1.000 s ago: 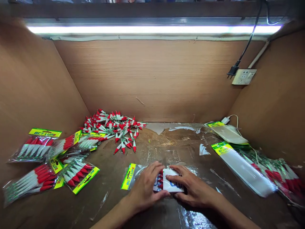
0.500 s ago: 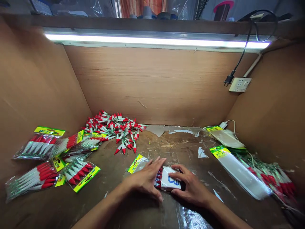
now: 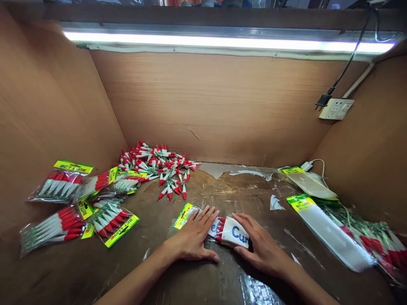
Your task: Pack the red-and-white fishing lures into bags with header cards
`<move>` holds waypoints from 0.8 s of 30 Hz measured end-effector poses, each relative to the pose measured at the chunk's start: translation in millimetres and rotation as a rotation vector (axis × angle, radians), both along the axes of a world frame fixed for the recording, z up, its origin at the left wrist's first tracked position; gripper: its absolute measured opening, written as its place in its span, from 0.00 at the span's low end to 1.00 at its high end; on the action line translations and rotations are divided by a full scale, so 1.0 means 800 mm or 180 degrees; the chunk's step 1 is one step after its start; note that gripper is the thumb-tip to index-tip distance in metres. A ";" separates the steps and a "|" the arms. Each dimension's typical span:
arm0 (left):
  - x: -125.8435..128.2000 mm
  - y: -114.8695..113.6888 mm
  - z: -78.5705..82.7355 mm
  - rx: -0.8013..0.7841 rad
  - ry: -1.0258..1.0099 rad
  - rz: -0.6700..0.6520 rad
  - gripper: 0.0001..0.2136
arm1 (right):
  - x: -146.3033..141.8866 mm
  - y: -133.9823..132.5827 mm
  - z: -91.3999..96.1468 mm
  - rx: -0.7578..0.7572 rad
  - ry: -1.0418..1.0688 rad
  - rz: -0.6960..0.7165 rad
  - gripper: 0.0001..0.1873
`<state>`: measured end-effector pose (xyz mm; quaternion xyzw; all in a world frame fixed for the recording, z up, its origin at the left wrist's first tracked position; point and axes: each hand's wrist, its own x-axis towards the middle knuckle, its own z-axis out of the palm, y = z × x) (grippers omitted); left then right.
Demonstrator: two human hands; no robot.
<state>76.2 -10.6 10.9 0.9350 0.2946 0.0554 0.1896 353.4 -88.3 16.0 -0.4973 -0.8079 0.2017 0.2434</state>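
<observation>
Glowing under a strip light (image 3: 222,42), the tabletop (image 3: 235,197) is carrying lures (image 3: 159,163) at ten o'clock; left hand (image 3: 193,239) is pressing a packet (image 3: 183,215), fingers (image 3: 208,214) spread; right hand (image 3: 260,248) is clasping a card (image 3: 237,236).

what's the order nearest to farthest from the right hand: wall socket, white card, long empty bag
1. white card, touching the right hand, at its fingers
2. long empty bag, lying off to its right
3. wall socket, up on the right wall
</observation>
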 end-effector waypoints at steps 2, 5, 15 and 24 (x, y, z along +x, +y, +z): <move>0.001 -0.002 0.001 0.0017 0.0014 0.0017 0.55 | 0.001 0.001 0.002 -0.0009 -0.0007 0.0025 0.42; 0.002 -0.003 0.001 0.0032 0.0017 0.0020 0.55 | 0.008 0.001 0.008 -0.0075 0.0016 0.0045 0.43; 0.002 -0.007 0.005 0.0146 0.0027 0.0023 0.54 | 0.015 0.001 0.012 -0.0312 0.0233 -0.0010 0.41; 0.005 -0.010 0.002 0.0182 0.0025 0.0072 0.53 | -0.008 -0.003 0.006 -0.0155 0.0061 0.0032 0.43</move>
